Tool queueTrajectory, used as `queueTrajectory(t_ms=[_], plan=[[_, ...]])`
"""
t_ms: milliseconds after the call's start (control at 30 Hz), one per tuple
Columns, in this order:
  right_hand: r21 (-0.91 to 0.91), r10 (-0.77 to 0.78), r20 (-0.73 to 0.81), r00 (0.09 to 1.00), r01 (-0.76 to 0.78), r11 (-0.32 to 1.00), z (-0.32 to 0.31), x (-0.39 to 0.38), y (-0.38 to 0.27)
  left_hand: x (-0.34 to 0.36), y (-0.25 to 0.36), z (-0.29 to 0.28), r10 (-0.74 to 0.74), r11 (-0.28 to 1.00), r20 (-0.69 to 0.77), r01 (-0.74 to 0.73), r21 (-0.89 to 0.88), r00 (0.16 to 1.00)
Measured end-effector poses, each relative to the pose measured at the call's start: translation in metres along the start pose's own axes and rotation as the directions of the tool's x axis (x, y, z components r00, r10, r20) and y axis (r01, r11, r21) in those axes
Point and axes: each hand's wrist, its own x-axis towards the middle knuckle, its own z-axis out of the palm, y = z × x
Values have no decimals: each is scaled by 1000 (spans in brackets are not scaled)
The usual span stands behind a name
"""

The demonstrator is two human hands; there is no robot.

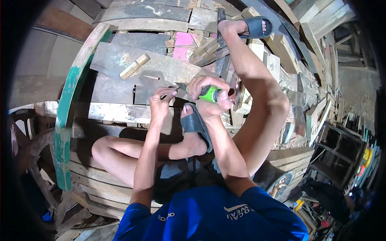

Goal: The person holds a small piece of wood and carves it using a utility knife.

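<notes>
My right hand (pixel 208 94) grips a green-and-black hand tool (pixel 210 94), whose dark tip points left toward my left hand. My left hand (pixel 164 98), just left of it, pinches a small, thin dark piece (pixel 175 89) near that tip; exactly what it is I cannot make out. Below both hands my sandaled foot (pixel 189 128) rests on the worn boards (pixel 112 107). Beyond my hands, a short pale wood block (pixel 134 66) lies on the planks.
A long board with green paint (pixel 64 124) runs along the left. Wood scraps (pixel 205 52) and a pink piece (pixel 183 42) lie ahead. My other leg (pixel 265 116) stretches up the right. Stacked planks (pixel 313 16) stand at top right; dark shelving (pixel 333 154) is at lower right.
</notes>
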Motion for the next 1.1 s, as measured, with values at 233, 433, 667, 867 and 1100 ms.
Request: queueTrajectory(t_ms=[233,433,667,867,1100], plan=[[-24,-75,62,995,76,997,13,8,-28,-1,-3,-3,-6,999,-3,6,-35,1000],[-147,-24,102,995,39,988,3,-4,11,1,1,1,27,1000,5,-27,-2,1000],[-23,-74,83,994,77,997,14,10,-35,3,1,-1,31,1000,14,-31,-6,999],[-282,87,57,995,-68,957,0,-12,21,0,2,4,0,999,3,0,-40,1000],[-6,-64,68,996,64,998,11,12,-44,2,-1,-3,89,994,-14,-89,-67,996]])
